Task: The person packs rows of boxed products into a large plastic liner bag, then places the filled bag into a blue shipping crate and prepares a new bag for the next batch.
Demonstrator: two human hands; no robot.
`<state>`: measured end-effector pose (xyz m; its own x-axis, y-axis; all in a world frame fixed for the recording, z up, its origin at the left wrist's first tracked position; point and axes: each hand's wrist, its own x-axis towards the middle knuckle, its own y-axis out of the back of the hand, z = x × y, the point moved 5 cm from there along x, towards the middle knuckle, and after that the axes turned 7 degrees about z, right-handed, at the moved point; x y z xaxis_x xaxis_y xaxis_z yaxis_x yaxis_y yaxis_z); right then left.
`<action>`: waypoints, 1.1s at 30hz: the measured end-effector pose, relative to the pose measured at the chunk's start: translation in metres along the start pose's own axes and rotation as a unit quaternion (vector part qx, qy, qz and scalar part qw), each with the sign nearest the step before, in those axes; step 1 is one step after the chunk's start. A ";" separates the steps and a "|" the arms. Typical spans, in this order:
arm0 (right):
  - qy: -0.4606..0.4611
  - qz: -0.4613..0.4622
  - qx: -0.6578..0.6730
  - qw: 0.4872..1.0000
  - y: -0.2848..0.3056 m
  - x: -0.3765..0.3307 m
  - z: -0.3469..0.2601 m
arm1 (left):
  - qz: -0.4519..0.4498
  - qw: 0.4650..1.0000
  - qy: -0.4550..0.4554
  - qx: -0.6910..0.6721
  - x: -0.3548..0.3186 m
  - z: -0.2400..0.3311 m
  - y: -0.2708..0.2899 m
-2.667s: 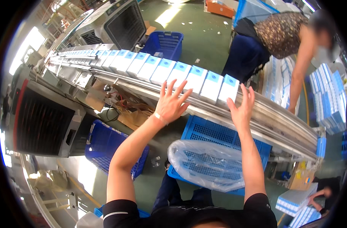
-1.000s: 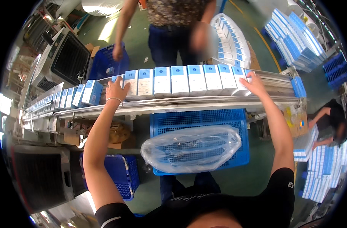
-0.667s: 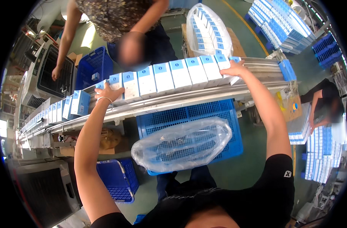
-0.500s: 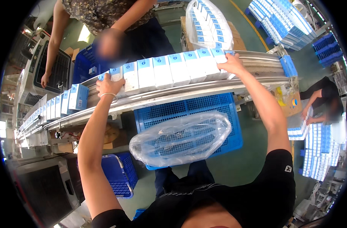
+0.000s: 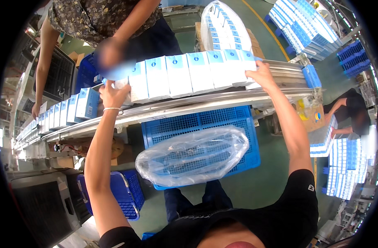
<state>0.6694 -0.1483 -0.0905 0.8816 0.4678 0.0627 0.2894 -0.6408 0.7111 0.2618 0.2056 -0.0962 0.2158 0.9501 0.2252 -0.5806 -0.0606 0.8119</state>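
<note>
Both hands are half curled, thumbs apart from fingers, and hold between them a row of upright white and blue cardboard boxes [image 5: 189,78]: the left hand [image 5: 113,96] at its left end, the right hand [image 5: 260,74] at its right end. This row is at a long silver metal conveyor [image 5: 282,76]; whether it is lifted, I cannot tell. More such boxes stand on the conveyor at the left.

Below the conveyor is a wide light-blue plastic crate [image 5: 253,144], with a loose transparent plastic bag [image 5: 193,157] lying on it. Beyond the conveyor, a tall transparent bag [image 5: 205,29] contains similar boxes in rows. A dark-blue plastic basket [image 5: 135,188] is partly hidden by the left forearm; another blue basket [image 5: 86,68], farther away, has a small box inside.

Each held box bears a blue upper band, most with a small dark emblem; other print is too small to read.

A co-worker [image 5: 102,20] leans over the far side, and the blurred head covers part of the row's left end.
</note>
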 end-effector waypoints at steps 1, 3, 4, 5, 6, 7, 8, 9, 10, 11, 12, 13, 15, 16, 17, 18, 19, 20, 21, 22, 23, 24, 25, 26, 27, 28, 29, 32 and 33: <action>0.018 0.035 0.007 0.999 0.011 -0.002 -0.011 | 0.014 1.000 -0.014 -0.002 0.002 0.001 0.017; 0.141 0.098 -0.030 0.985 0.042 -0.010 -0.008 | 0.105 0.983 -0.145 -0.030 0.006 -0.010 0.045; 0.111 0.078 0.046 0.990 0.061 -0.034 0.001 | 0.107 0.974 -0.186 -0.071 -0.003 0.002 0.058; 0.095 0.090 0.047 0.990 0.074 -0.057 -0.003 | 0.048 0.974 -0.203 -0.091 -0.021 0.016 0.072; 0.086 0.095 0.058 0.990 0.080 -0.079 -0.015 | 0.066 0.982 -0.149 -0.100 -0.050 0.013 0.095; 0.092 0.134 -0.011 0.987 0.085 -0.113 -0.026 | 0.060 0.991 -0.113 -0.025 -0.079 0.012 0.114; 0.081 0.126 -0.031 0.988 0.078 -0.137 -0.011 | 0.068 0.992 -0.111 -0.004 -0.101 -0.005 0.135; 0.107 0.099 -0.029 0.989 0.069 -0.161 0.000 | 0.056 0.993 -0.105 0.014 -0.125 -0.035 0.144; 0.111 0.070 0.000 0.991 0.056 -0.186 0.007 | 0.042 0.994 -0.093 0.042 -0.151 -0.061 0.159; 0.082 0.051 0.030 0.995 0.034 -0.210 0.015 | 0.021 0.995 -0.077 0.064 -0.175 -0.088 0.157; 0.049 0.005 0.029 0.998 0.007 -0.227 0.044 | -0.004 0.994 -0.064 0.088 -0.197 -0.111 0.151; 0.026 -0.019 0.021 0.999 -0.021 -0.246 0.074 | -0.046 0.993 -0.055 0.098 -0.218 -0.126 0.137; -0.016 -0.070 0.009 0.997 -0.087 -0.274 0.168 | -0.014 0.987 -0.082 0.140 -0.267 -0.152 0.069; -0.019 -0.084 -0.071 0.994 -0.110 -0.285 0.222 | -0.007 0.984 -0.108 0.138 -0.289 -0.164 0.026; -0.022 -0.096 -0.151 0.984 -0.127 -0.291 0.272 | -0.080 0.983 -0.040 0.161 -0.305 -0.149 -0.038; -0.029 -0.099 -0.153 0.983 -0.132 -0.295 0.311 | -0.121 0.977 -0.003 0.173 -0.332 -0.157 -0.090; -0.028 -0.095 -0.219 0.971 -0.130 -0.298 0.346 | -0.162 0.968 0.035 0.187 -0.362 -0.167 -0.140; -0.019 -0.086 -0.277 0.957 -0.138 -0.292 0.365 | -0.152 0.967 0.030 0.203 -0.392 -0.193 -0.190; -0.022 -0.090 -0.281 0.955 -0.147 -0.291 0.372 | -0.149 0.964 0.023 0.219 -0.410 -0.212 -0.222; 0.008 -0.078 -0.273 0.959 -0.141 -0.290 0.380 | -0.159 0.966 -0.006 0.204 -0.418 -0.226 -0.231; 0.040 -0.068 -0.261 0.962 -0.135 -0.287 0.380 | -0.148 0.976 -0.068 0.144 -0.415 -0.237 -0.230; 0.078 -0.069 -0.266 0.958 -0.132 -0.284 0.370 | -0.184 0.970 -0.099 0.123 -0.412 -0.246 -0.225; 0.044 -0.103 -0.269 0.957 -0.137 -0.286 0.346 | -0.211 0.968 -0.088 0.102 -0.405 -0.259 -0.214; 0.055 -0.111 -0.279 0.952 -0.146 -0.285 0.346 | -0.235 0.964 -0.076 0.102 -0.396 -0.263 -0.212; 0.066 -0.123 -0.281 0.950 -0.154 -0.286 0.341 | -0.228 0.962 -0.099 0.112 -0.385 -0.284 -0.207; 0.061 -0.122 -0.277 0.951 -0.157 -0.288 0.335 | -0.233 0.962 -0.092 0.112 -0.376 -0.295 -0.197; 0.042 -0.147 -0.284 0.947 -0.159 -0.286 0.331 | -0.235 0.962 -0.086 0.110 -0.369 -0.297 -0.193; 0.033 -0.129 -0.136 0.982 -0.144 -0.275 0.356 | -0.239 0.950 -0.093 0.181 -0.352 -0.246 -0.185; 0.045 -0.091 0.024 0.995 -0.131 -0.271 0.367 | -0.208 0.935 -0.128 0.259 -0.357 -0.200 -0.186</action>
<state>0.5299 -0.4150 -0.4577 0.7771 0.6293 0.0001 0.4599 -0.5680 0.6825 0.1355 -0.0612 -0.4357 0.5576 0.8241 -0.0994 0.0378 0.0944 0.9948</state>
